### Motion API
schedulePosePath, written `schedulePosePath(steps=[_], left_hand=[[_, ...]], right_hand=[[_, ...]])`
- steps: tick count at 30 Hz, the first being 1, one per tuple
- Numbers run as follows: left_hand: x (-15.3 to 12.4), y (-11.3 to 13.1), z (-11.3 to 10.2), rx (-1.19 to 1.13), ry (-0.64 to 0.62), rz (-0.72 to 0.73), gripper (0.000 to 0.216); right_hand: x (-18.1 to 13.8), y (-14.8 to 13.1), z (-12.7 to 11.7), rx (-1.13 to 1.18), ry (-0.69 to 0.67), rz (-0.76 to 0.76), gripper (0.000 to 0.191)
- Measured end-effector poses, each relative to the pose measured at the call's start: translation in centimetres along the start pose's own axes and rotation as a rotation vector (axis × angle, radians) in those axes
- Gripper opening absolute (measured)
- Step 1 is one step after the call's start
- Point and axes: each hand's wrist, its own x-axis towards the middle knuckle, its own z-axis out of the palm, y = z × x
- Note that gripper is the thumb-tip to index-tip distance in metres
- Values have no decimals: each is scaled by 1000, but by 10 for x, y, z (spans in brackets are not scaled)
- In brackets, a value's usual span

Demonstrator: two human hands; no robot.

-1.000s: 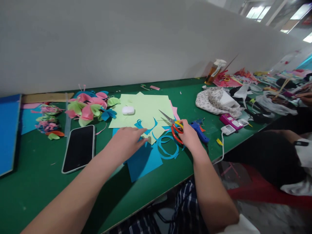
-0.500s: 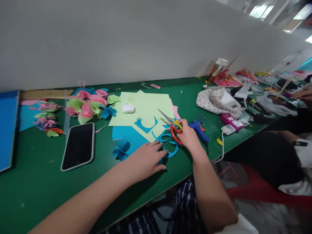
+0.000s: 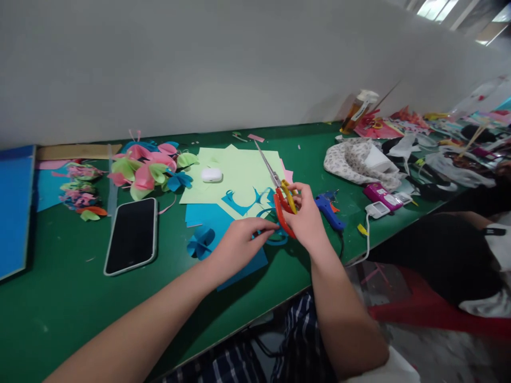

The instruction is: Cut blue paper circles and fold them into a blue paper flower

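Observation:
My right hand (image 3: pixel 306 219) grips a pair of scissors (image 3: pixel 278 187) by its red and yellow handles, the blades pointing up and away to the left. My left hand (image 3: pixel 246 238) is closed, thumb and fingertips together beside the red handle; what they pinch, if anything, I cannot make out. Blue paper strips (image 3: pixel 275 240) lie under and around both hands. Light green sheets (image 3: pixel 239 169) carry blue cut-offs (image 3: pixel 241 203), and a blue sheet (image 3: pixel 223 227) shows beneath my left hand. Left of that hand sits a folded blue paper flower (image 3: pixel 200 242).
A phone (image 3: pixel 133 235), pink and green paper flowers (image 3: pixel 147 167) and a blue board (image 3: pixel 15 210) are on the left. A white earphone case (image 3: pixel 211 175) sits on the green sheets. Rightward lie a blue glue gun (image 3: pixel 330 213), a patterned pouch (image 3: pixel 349 159) and a seated person (image 3: pixel 435 255).
My right hand has raised the scissors, whose blades now point farther away. My left hand has gone from spread fingers to a pinch near the handles, uncovering more blue paper.

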Motion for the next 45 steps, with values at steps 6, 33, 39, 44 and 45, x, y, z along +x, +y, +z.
schedulePosePath(steps=[6,33,39,44,45], left_hand=[[4,-3,-3,-215,119,-139,16],[-1,5,-16,-103,468,-132,27],[-17,28,-3,-97,341,63,20],[-8,23,-4,-360,266,-199,28],[-7,23,-5,-404,260,-249,27]], right_hand=[[-2,-18,-2,381,37,33,48],[-8,-23,-13,452,39,18,48],[-13,-29,-5,405,-60,-2,45],[-16,-32,2,439,-117,-46,45],[-16,-31,3,443,-118,-49,45]])
